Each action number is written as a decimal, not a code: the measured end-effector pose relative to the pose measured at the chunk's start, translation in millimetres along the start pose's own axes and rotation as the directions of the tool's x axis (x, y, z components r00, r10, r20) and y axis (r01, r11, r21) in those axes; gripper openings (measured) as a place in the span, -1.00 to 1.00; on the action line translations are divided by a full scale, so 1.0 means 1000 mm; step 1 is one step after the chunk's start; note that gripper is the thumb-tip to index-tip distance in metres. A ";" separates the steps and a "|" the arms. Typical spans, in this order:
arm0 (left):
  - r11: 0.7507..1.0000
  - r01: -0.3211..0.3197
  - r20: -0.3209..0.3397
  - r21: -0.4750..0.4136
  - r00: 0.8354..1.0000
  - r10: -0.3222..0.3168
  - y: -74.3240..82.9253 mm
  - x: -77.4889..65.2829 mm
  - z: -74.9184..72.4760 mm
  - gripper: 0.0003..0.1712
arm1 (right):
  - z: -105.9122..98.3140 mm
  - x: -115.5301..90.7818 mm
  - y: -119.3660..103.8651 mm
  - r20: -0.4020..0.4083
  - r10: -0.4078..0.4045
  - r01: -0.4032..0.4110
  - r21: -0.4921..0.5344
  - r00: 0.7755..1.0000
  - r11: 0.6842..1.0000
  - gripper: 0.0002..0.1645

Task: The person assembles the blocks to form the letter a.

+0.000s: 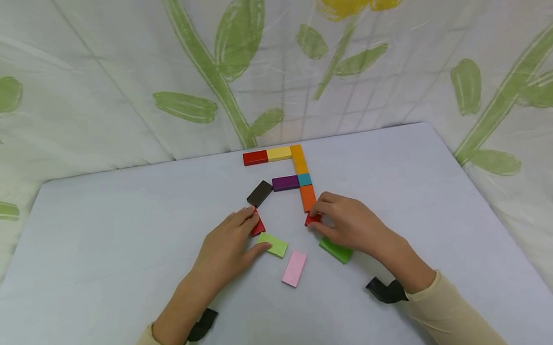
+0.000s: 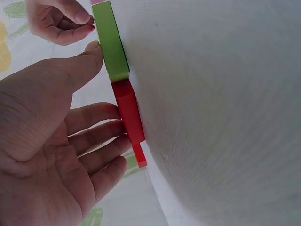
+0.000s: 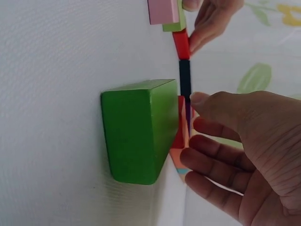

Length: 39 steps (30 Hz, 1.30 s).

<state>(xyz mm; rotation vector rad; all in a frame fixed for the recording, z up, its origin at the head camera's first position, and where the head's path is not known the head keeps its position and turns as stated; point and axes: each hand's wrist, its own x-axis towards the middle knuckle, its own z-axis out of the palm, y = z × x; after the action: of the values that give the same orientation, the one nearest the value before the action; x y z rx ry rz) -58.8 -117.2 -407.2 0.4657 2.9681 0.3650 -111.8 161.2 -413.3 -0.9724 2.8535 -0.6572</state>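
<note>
In the head view my left hand [image 1: 226, 248] lies over a red block [image 1: 258, 226], fingertips on it and thumb on the light green block [image 1: 275, 244]. The left wrist view shows these fingers fairly straight, against the side of the red block [image 2: 129, 113]. My right hand [image 1: 349, 221] pinches another red block [image 1: 310, 221] between thumb and fingers, at the lower end of the orange block [image 1: 308, 198]. A dark green block [image 1: 336, 250] lies under that hand's palm side and looms large in the right wrist view.
A pink block [image 1: 294, 269] lies between the hands. Beyond them, a dark block [image 1: 260, 193], purple block [image 1: 285, 183], blue block [image 1: 304, 179], yellow-orange block [image 1: 299, 159], pale yellow block [image 1: 279, 153] and far red block [image 1: 255, 158] form a bent line on the white table [image 1: 120, 227].
</note>
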 end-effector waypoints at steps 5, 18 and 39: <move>1.000 0.006 0.002 0.002 1.000 -0.006 0.000 -0.001 0.001 -0.16 | -0.001 -0.004 -0.007 -0.009 -0.029 0.030 0.038 1.000 0.999 -0.82; 1.000 0.003 -0.010 0.004 1.000 -0.003 -0.003 -0.003 0.002 -0.15 | 0.013 -0.033 -0.049 0.054 -0.225 0.224 0.021 0.973 0.974 -0.65; 0.999 -0.032 -0.035 -0.010 0.999 0.031 -0.003 -0.002 0.003 -0.16 | 0.036 -0.047 -0.058 0.099 -0.238 0.240 -0.003 0.966 0.971 -0.62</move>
<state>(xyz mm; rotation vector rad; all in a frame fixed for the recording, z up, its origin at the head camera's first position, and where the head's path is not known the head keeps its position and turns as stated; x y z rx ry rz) -57.3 -119.6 -411.0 0.5107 2.9942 0.3954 -34.6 134.7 -426.3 -1.3270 2.6845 -0.5870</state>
